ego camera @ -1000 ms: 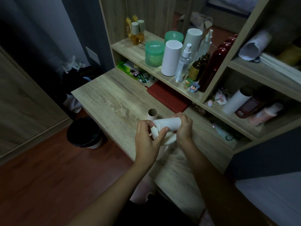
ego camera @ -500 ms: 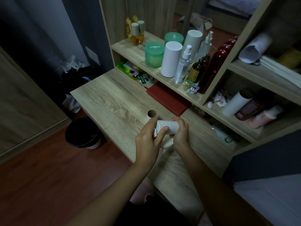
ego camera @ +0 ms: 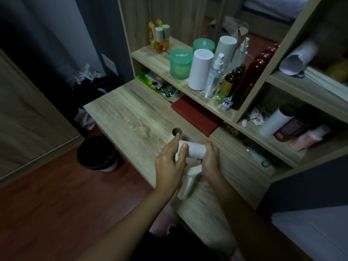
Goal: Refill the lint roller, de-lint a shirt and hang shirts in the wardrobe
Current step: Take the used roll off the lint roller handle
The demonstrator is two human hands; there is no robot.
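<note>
A white lint roller refill roll lies sideways between my two hands above the wooden desk. My left hand pinches its left end with thumb and fingers. My right hand grips its right end. Below the roll, the white lint roller handle hangs down toward the desk edge, partly hidden by my hands. An empty cardboard core stands upright on the desk just behind my left fingers. No shirt is in view.
A black bin stands on the red-brown floor left of the desk. A dark red book lies under the shelf. Shelves behind hold green jars, a white cylinder, bottles and another white roll.
Both hands with the roll have shifted slightly toward the cardboard core. My left hand has moved up onto the roll's left end, and the roll sits further over the handle's end.
</note>
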